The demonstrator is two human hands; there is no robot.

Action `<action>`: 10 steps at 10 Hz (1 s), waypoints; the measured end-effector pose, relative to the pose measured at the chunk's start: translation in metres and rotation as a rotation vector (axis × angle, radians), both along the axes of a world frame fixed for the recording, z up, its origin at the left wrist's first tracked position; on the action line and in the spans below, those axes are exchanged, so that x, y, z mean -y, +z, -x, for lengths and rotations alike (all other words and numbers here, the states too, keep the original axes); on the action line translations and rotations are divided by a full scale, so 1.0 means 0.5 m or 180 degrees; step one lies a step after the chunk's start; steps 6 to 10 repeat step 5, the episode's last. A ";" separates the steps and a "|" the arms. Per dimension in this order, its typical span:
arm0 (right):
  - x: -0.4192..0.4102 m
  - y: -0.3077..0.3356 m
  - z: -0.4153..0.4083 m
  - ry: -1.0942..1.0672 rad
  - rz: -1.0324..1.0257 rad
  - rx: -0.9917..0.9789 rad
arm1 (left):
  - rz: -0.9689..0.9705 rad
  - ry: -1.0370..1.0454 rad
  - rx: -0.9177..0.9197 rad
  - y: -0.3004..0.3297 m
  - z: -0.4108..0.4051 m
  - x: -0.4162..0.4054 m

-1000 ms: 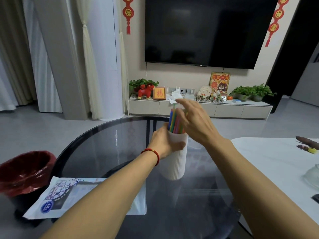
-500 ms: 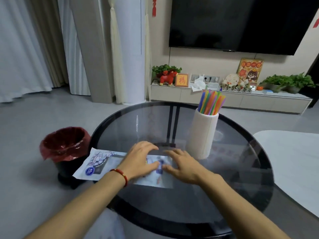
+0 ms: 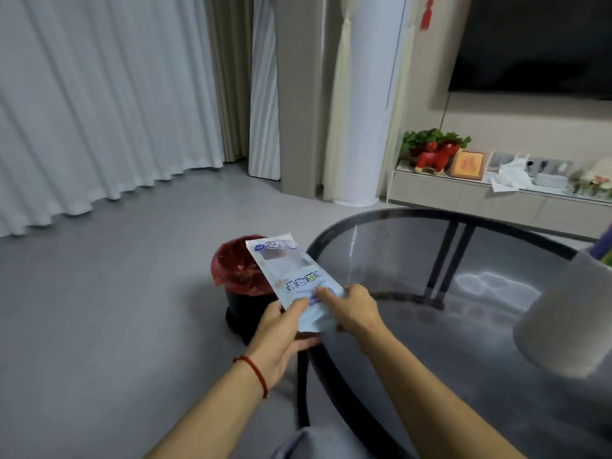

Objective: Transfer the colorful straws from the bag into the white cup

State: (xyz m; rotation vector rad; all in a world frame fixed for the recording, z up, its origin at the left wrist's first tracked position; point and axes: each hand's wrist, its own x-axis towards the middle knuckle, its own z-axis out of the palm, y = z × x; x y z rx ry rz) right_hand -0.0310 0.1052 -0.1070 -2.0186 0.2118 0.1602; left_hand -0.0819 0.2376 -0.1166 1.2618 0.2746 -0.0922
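The flat, pale blue printed bag (image 3: 291, 276) is lifted off the table, its far end over the bin. My left hand (image 3: 281, 336) grips its near end from below and the left. My right hand (image 3: 347, 308) pinches the same end from the right, fingers on top of the bag. The white ribbed cup (image 3: 569, 323) stands on the glass table at the right edge of view, with only the tips of the colorful straws (image 3: 604, 250) showing above its rim. No straws are visible in the bag.
A black bin with a red liner (image 3: 240, 276) stands on the floor just left of the round dark glass table (image 3: 430, 253). Curtains and a white column line the far wall. A low TV cabinet with decorations (image 3: 463, 190) sits behind the table.
Both hands left the cup, pressed on the bag lying on the table, then lifted it off toward the bin. The view has swung left.
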 end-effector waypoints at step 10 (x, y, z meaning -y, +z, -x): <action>0.022 -0.044 0.008 0.0706 -0.0826 0.0122 | 0.1608 0.0859 -0.0857 -0.033 -0.305 -0.309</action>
